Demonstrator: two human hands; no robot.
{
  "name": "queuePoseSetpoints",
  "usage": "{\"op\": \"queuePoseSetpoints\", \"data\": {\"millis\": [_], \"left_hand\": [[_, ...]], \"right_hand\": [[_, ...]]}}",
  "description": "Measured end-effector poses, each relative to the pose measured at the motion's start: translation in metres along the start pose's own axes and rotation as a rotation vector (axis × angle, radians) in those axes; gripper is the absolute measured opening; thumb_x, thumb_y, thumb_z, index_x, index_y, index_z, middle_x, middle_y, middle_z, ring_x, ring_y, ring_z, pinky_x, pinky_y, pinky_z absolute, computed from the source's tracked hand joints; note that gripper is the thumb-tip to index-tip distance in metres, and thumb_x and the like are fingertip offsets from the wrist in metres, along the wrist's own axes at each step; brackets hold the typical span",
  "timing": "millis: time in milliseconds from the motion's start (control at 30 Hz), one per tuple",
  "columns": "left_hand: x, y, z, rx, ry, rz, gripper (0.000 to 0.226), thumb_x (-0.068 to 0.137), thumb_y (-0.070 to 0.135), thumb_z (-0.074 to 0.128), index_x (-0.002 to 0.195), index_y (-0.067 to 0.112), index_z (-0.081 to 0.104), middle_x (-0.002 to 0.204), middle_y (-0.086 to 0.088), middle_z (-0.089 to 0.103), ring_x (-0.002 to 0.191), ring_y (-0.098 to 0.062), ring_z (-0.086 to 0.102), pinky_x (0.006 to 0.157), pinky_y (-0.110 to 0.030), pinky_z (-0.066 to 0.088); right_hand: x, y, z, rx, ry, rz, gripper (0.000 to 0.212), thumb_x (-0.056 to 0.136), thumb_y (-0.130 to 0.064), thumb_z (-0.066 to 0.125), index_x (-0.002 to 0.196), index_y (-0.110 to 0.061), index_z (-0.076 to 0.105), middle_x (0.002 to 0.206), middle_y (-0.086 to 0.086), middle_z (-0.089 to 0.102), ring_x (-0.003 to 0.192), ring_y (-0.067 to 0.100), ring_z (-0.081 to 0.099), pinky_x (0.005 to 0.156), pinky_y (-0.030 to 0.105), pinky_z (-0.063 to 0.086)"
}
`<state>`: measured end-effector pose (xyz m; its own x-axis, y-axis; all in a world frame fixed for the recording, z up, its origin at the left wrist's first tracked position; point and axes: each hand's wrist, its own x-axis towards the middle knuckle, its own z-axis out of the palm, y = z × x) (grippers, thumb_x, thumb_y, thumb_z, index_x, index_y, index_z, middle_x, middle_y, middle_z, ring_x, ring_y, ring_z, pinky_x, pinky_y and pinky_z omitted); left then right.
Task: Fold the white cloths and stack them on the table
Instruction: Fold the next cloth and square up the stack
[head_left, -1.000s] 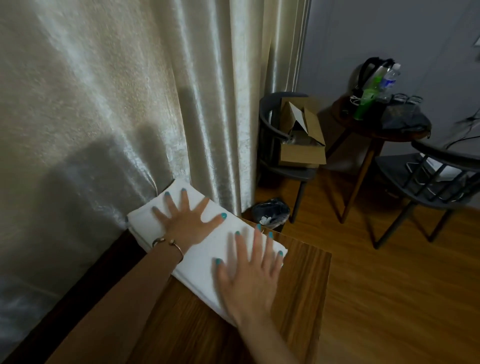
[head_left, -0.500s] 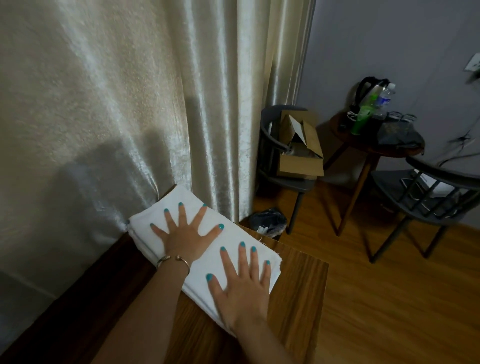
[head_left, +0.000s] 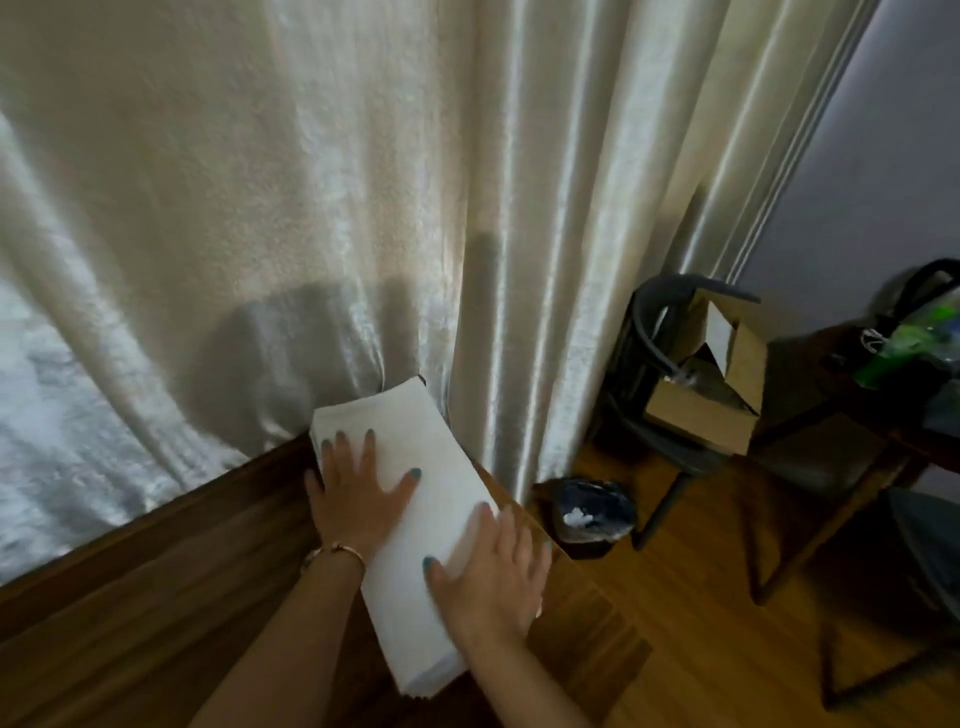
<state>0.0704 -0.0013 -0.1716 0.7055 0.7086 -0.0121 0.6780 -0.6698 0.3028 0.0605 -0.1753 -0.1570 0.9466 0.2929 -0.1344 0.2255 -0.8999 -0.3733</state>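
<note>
Left hand: flat, fingers spread, gripping nothing, pinning the folded white cloth stack.
Right hand: open palm, squaring the stack's edge on the brown wooden table.

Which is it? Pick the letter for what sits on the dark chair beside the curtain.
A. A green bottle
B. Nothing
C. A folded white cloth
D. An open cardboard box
D: an open cardboard box, flaps up, rests on the dark chair; the white cloth lies on the table under both hands.
</note>
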Motion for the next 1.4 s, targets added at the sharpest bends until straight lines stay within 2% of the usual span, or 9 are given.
{"op": "queuePoseSetpoints", "data": {"millis": [33, 100, 200, 267, 400, 533, 867, 1033, 1400], "left_hand": [[-0.008, -0.003, -0.004, -0.093, 0.001, -0.101, 0.100, 0.073, 0.083, 0.034, 0.149, 0.034, -0.008, 0.160, -0.008, -0.007, 0.146, -0.030, -0.008, 0.118, -0.051, 0.002], [-0.019, -0.010, -0.002, -0.346, -0.034, -0.282, 0.121, 0.062, 0.082, 0.056, 0.146, 0.034, -0.015, 0.159, -0.009, -0.012, 0.145, -0.033, -0.010, 0.117, -0.056, 0.005], [-0.026, -0.017, 0.003, -0.740, -0.058, -0.440, 0.137, 0.043, 0.075, 0.077, 0.146, 0.037, -0.004, 0.156, -0.008, 0.018, 0.140, -0.033, 0.026, 0.110, -0.054, 0.031], [-0.033, -0.014, 0.005, -1.021, -0.013, -0.480, 0.126, 0.045, 0.057, 0.088, 0.144, 0.030, 0.016, 0.140, -0.007, 0.046, 0.115, -0.028, 0.055, 0.091, -0.047, 0.051], [-0.038, 0.001, 0.013, -1.259, 0.060, -0.537, 0.079, 0.070, 0.022, 0.083, 0.136, 0.019, 0.041, 0.119, -0.007, 0.061, 0.091, -0.022, 0.064, 0.067, -0.030, 0.054], [-0.039, 0.011, 0.017, -1.204, 0.118, -0.533, 0.059, 0.075, 0.020, 0.079, 0.128, 0.015, 0.053, 0.120, -0.009, 0.064, 0.094, -0.022, 0.063, 0.075, -0.029, 0.050], [-0.042, 0.035, 0.026, -1.214, 0.237, -0.588, 0.058, 0.080, 0.019, 0.074, 0.132, 0.015, 0.049, 0.121, -0.007, 0.062, 0.095, -0.020, 0.057, 0.083, -0.029, 0.044], [-0.031, 0.039, 0.034, -1.237, 0.199, -0.618, 0.057, 0.077, 0.024, 0.076, 0.128, 0.016, 0.052, 0.120, -0.008, 0.064, 0.095, -0.023, 0.061, 0.083, -0.032, 0.048], [-0.018, 0.053, 0.047, -1.190, 0.215, -0.615, 0.058, 0.077, 0.024, 0.076, 0.129, 0.014, 0.051, 0.123, -0.008, 0.062, 0.099, -0.024, 0.060, 0.090, -0.034, 0.048]], "right_hand": [[0.008, 0.006, -0.008, 0.050, -0.068, 0.048, 0.100, 0.075, -0.073, 0.049, 0.152, -0.027, 0.006, 0.162, 0.003, 0.005, 0.149, 0.024, 0.004, 0.117, 0.047, -0.008], [0.026, 0.016, -0.021, 0.144, -0.171, 0.128, 0.115, 0.064, -0.075, 0.059, 0.151, -0.024, 0.003, 0.160, 0.005, 0.011, 0.147, 0.027, 0.011, 0.117, 0.048, 0.002], [0.046, 0.028, -0.018, 0.357, -0.355, 0.166, 0.112, 0.050, -0.072, 0.070, 0.142, -0.029, 0.024, 0.142, 0.002, 0.044, 0.127, 0.028, 0.045, 0.106, 0.047, 0.038], [0.054, 0.036, -0.009, 0.489, -0.455, 0.126, 0.105, 0.039, -0.074, 0.072, 0.132, -0.037, 0.039, 0.127, -0.007, 0.057, 0.114, 0.020, 0.055, 0.096, 0.042, 0.049], [0.061, 0.047, -0.004, 0.685, -0.567, 0.063, 0.102, 0.038, -0.064, 0.081, 0.128, -0.036, 0.045, 0.122, -0.015, 0.057, 0.118, 0.014, 0.054, 0.099, 0.038, 0.048], [0.069, 0.056, -0.007, 0.740, -0.659, 0.029, 0.103, 0.045, -0.057, 0.084, 0.136, -0.032, 0.041, 0.128, -0.014, 0.054, 0.121, 0.014, 0.050, 0.104, 0.038, 0.044], [0.111, 0.067, -0.027, 0.668, -0.774, -0.068, 0.087, 0.062, -0.045, 0.084, 0.137, -0.029, 0.044, 0.132, -0.007, 0.055, 0.123, 0.017, 0.050, 0.108, 0.036, 0.040], [0.126, 0.072, -0.034, 0.639, -0.782, -0.074, 0.083, 0.065, -0.039, 0.085, 0.136, -0.022, 0.045, 0.132, -0.004, 0.056, 0.122, 0.018, 0.052, 0.107, 0.034, 0.041], [0.140, 0.082, -0.050, 0.643, -0.791, -0.104, 0.065, 0.076, -0.028, 0.080, 0.132, -0.018, 0.048, 0.117, -0.004, 0.057, 0.107, 0.013, 0.051, 0.099, 0.028, 0.043]]}}
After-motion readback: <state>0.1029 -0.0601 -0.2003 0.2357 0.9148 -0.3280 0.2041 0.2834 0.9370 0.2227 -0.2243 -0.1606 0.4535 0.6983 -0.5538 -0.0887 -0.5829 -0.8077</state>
